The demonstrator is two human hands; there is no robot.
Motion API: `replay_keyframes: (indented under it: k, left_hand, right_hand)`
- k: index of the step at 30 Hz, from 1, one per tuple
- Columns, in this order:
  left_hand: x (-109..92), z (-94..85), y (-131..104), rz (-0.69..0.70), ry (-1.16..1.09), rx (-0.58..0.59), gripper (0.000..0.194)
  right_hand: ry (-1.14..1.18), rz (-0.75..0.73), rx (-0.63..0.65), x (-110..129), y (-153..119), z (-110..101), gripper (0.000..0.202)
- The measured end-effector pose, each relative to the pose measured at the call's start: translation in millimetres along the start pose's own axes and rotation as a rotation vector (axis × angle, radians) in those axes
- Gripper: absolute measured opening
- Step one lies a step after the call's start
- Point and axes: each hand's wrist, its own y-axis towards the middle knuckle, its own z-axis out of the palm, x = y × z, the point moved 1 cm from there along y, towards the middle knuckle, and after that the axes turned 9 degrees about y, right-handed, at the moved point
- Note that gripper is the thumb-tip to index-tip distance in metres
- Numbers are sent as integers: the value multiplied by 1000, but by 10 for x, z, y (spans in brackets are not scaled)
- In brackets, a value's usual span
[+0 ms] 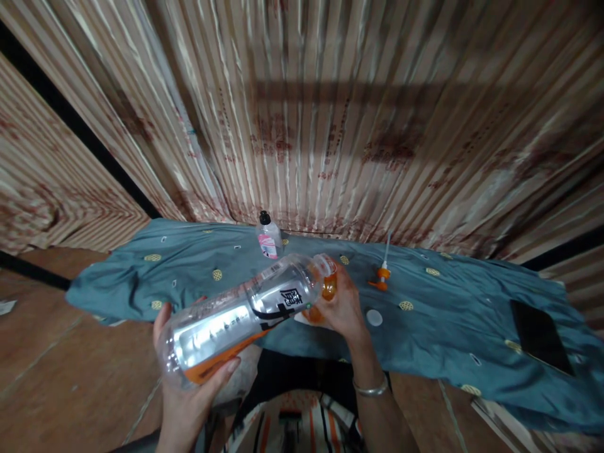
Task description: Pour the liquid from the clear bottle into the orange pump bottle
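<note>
A large clear plastic bottle (pixel 236 321) with a silver and orange label lies tilted across the middle. My left hand (pixel 189 396) is wrapped around its base end. The bottle's neck points right and slightly up, at the top of an orange bottle (pixel 329 286). My right hand (pixel 346 305) grips that orange bottle, partly covering it; whether the two mouths touch cannot be made out. Right of this hand lie an orange pump head (pixel 383 274) with a clear tube and a round white cap (pixel 374 317).
A blue-green patterned cloth (pixel 448 314) covers the long low table. At its back stands a small clear bottle (pixel 268 238) with a black cap and pink label. A dark flat phone-like object (pixel 542 335) lies at the right. A striped curtain (pixel 306 126) hangs behind.
</note>
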Motion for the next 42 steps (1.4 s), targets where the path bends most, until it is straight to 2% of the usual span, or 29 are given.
replay_keyframes:
  k: [4,14,25,42]
  left_hand:
    - [-4,8,-6,6,27,-40,131]
    - [-27,56,-33,-13,5,-49,137]
    - [-28,45,-29,-27,23,-58,136]
    - [-31,27,-64,-24,75,-94,131]
  right_hand:
    - [3,-17,17,-5,18,-15,64]
    - [11,-10,33,-28,45,-25,63]
    - [-30,-29,-6,-81,18,5,61]
    - [-13,-39,-60,-28,-2,22,58]
